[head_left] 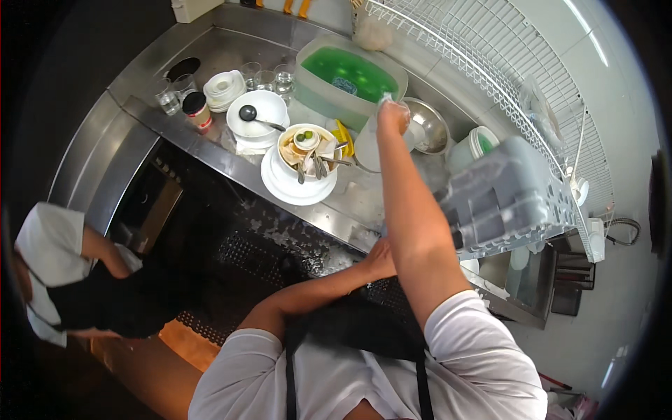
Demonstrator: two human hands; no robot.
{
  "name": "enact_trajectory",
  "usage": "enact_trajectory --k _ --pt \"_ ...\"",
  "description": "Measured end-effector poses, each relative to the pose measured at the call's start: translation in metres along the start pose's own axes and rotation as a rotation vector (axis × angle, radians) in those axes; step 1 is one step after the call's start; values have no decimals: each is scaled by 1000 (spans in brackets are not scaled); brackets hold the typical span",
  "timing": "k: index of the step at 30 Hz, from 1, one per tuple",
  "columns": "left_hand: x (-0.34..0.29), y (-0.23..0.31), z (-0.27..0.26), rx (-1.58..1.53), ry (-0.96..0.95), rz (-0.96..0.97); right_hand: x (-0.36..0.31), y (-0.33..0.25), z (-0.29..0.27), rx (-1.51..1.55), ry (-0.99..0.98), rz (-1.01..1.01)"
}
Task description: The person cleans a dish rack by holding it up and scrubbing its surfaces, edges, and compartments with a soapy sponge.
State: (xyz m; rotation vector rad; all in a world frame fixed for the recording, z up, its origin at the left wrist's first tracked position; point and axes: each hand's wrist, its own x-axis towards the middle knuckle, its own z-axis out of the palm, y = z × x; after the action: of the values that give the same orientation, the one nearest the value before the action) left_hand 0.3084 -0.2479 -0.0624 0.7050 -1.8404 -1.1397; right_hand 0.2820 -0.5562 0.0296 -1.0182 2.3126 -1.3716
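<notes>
My right hand (393, 117) reaches over the counter to the right end of a translucent tub (325, 103) of green liquid. White suds cover its fingers, which look closed; what they hold, if anything, cannot be made out. Just below it stands a pale translucent container (367, 148), and a steel bowl (428, 126) is to its right. My left hand (380, 260) is at the counter's front edge, partly hidden behind my right forearm, so its fingers do not show. A blue-grey scrubbing pad (344, 85) lies in the green liquid.
Left of the tub are a white bowl (308, 145) with cutlery and scraps on plates (280, 183), another bowl (241, 124) with a black ladle (248, 113), glasses (264, 81) and a paper cup (197, 110). A grey crate (493, 199) stands right; a person (77, 273) is at left.
</notes>
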Motion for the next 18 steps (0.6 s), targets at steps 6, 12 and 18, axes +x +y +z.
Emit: enact_trajectory --k 6,12,18 --pt "4 -10 24 123 -42 177 141 143 35 -1171 -514 -495" --pt "-5 -13 5 158 -23 107 135 160 65 -1322 -1144 -745" --pt "2 -21 20 256 23 233 154 196 67 -1512 -920 -754"
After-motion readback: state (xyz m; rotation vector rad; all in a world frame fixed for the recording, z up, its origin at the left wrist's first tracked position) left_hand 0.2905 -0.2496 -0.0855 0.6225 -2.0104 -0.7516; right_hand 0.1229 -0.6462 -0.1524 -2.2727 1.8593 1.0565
